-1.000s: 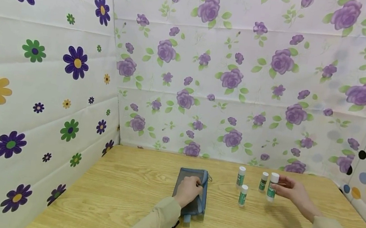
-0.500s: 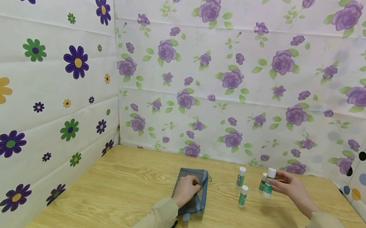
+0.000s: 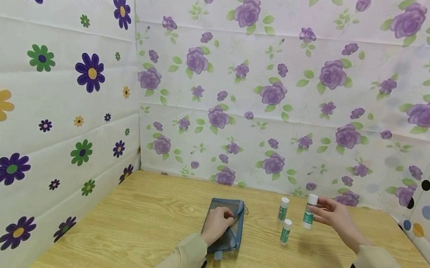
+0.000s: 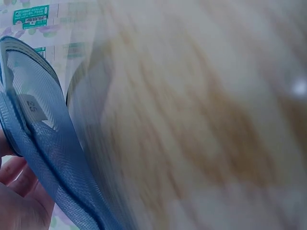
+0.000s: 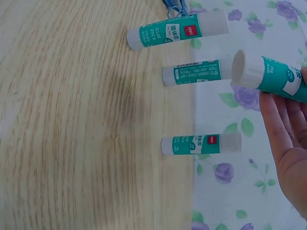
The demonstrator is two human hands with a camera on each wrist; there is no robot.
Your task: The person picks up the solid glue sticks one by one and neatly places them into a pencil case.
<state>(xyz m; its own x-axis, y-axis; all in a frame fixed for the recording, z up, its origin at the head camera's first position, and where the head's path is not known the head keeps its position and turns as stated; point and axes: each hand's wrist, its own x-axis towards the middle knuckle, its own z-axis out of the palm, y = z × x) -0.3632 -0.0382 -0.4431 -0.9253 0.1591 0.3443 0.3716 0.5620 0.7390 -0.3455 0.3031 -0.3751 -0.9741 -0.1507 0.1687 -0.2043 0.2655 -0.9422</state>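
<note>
My right hand holds a white-capped glue stick with a green label, raised over the table and upright in the head view. In the right wrist view the held glue stick lies between thumb and fingers. Several more glue sticks stand on the table: a far one, a nearer one, and one hidden behind the held stick in the head view. My left hand grips the opening edge of a blue mesh zip pouch; the left wrist view shows the mesh pouch pulled up beside the fingers.
The wood-grain table is bounded by a white wall sheet with purple roses behind it. Another flower-print sheet hangs along the left side. A small loop sticks out at the pouch's far corner.
My right hand has moved left and slightly up with the glue stick, now covering the stick behind it. My left hand stays at the pouch, its edge barely shifted.
</note>
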